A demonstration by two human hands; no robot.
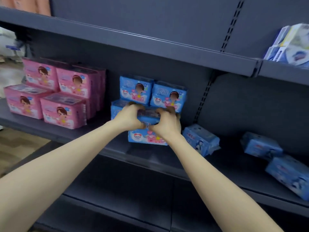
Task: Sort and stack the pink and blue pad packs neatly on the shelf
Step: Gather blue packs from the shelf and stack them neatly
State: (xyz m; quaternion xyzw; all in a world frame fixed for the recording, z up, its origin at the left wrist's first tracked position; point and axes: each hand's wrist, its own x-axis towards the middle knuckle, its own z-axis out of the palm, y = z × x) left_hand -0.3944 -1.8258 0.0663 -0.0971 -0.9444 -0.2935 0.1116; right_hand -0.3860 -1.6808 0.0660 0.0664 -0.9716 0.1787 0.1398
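Several pink pad packs [50, 94] stand stacked in two layers at the left of the dark shelf [70, 131]. In the middle, two blue pad packs [153, 93] sit on top of a lower blue layer. Both hands hold one blue pack [147, 137] at the front of that stack. My left hand [129, 117] grips its upper left edge, and my right hand [164, 123] grips its upper right edge, fingers curled over the top. Three loose blue packs [200, 139] [261, 146] [289, 176] lie tilted on the shelf to the right.
An upper shelf board [150, 46] overhangs the stacks. White and blue boxes [291, 46] sit on the upper shelf at the far right. Peach packages [25, 4] show at the top left. Below runs a lower shelf [133, 206].
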